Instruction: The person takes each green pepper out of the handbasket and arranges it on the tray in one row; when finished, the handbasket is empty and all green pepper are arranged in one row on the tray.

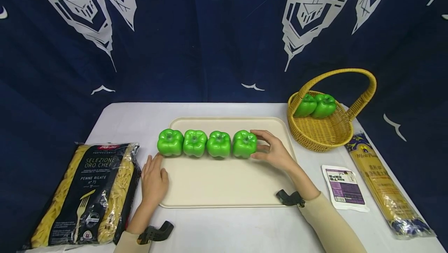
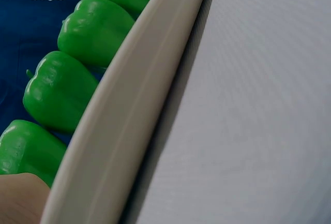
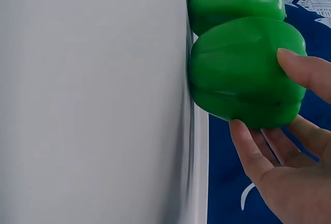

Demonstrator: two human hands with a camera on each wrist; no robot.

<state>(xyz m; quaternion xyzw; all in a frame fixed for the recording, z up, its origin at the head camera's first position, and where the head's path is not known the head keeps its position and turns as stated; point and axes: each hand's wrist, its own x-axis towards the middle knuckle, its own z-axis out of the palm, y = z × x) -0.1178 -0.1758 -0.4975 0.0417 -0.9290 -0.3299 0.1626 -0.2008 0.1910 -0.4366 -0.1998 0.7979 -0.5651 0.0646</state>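
Note:
Several green bell peppers stand side by side in a row across a beige tray (image 1: 224,187). At the right end of the row, my right hand (image 1: 274,150) holds the last green bell pepper (image 1: 244,144) by its right side. In the right wrist view, the thumb (image 3: 305,71) lies on one side of that pepper and the fingertips on another. My left hand (image 1: 154,181) rests at the tray's left edge with extended fingers, the tips just below the leftmost pepper (image 1: 170,142). In the left wrist view, only a bit of that hand (image 2: 20,198) shows beside the tray rim.
A wicker basket (image 1: 316,138) with a tall handle stands at the back right, two green peppers (image 1: 324,106) inside. Right of the tray lie a white and purple packet (image 1: 344,189) and a long pasta bag (image 1: 385,183). A large penne bag (image 1: 87,194) lies at the left.

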